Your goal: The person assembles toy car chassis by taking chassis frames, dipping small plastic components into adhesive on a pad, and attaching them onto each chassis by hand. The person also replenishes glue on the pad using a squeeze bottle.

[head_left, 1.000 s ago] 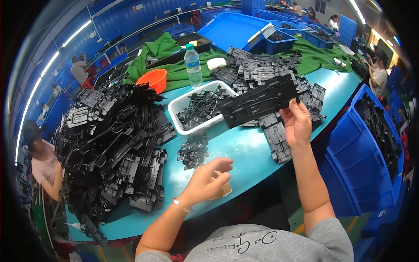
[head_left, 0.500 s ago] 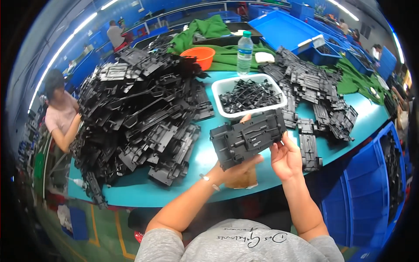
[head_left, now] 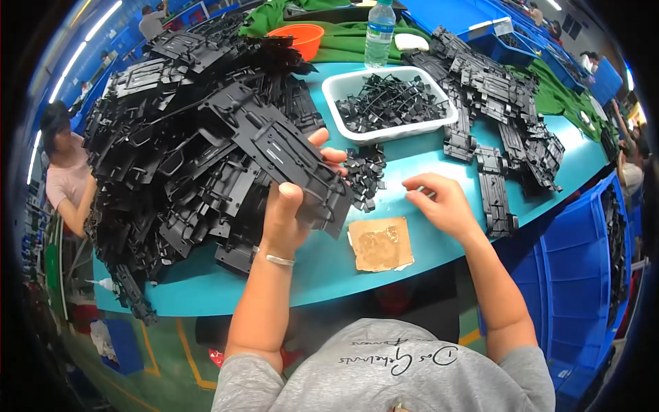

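My left hand (head_left: 288, 213) grips a long black moulded plastic part (head_left: 274, 147), ribbed and shaped like a toy-car chassis. It is held tilted, its far end over the big heap of similar black parts (head_left: 144, 199) at the left. My thumb is on the near side, and fingertips show at the right edge. My right hand (head_left: 443, 206) hovers over the table, thumb and forefinger a little apart, with nothing visible between them. Nearest it is a small pile of black clips (head_left: 367, 175). Below lies a brown cardboard square (head_left: 381, 245) with a shiny, wet-looking patch.
A white tub (head_left: 449, 118) of small black pieces stands beyond my hands. More chassis parts (head_left: 494, 89) are stacked at the right. Behind are a water bottle (head_left: 379, 36), an orange bowl (head_left: 305, 41) and green cloth (head_left: 343, 51). A blue bin (head_left: 570, 275) stands right; another person (head_left: 67, 165) is at far left.
My right hand has let go of the black part and is apart from it. My left hand has carried it left and turned it. The clip pile and cardboard show more fully.
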Demonstrator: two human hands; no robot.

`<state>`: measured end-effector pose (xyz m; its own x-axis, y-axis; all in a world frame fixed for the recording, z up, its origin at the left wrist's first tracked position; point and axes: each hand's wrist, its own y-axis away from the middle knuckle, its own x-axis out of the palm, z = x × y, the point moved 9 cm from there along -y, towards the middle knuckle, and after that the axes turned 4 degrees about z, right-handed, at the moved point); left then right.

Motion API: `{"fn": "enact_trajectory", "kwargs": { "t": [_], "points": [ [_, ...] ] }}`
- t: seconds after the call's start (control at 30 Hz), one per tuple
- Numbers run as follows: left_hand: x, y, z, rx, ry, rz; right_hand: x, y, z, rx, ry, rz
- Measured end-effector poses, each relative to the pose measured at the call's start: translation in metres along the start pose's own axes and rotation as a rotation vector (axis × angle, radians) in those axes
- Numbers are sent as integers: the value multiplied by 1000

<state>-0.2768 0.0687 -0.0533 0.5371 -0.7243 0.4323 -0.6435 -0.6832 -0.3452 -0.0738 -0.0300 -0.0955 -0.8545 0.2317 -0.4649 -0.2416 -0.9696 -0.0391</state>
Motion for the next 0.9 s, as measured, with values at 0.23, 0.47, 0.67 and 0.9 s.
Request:
{"fn": "enact_trajectory", "kwargs": {
  "t": [0.23, 0.47, 0.67, 0.9],
  "points": [
    [21, 11, 19, -81, -54, 71, 35, -26, 10, -87, 442, 22],
    [19, 11, 20, -84, -21, 67, 26, -17, 17, -31, 45, 135],
    [19, 6, 22, -90, -50, 55, 25, 15, 44, -312, 292, 225],
    [19, 7, 23, -89, -86, 53, 50, 29, 50, -457, 683, 290]
  ]
}}
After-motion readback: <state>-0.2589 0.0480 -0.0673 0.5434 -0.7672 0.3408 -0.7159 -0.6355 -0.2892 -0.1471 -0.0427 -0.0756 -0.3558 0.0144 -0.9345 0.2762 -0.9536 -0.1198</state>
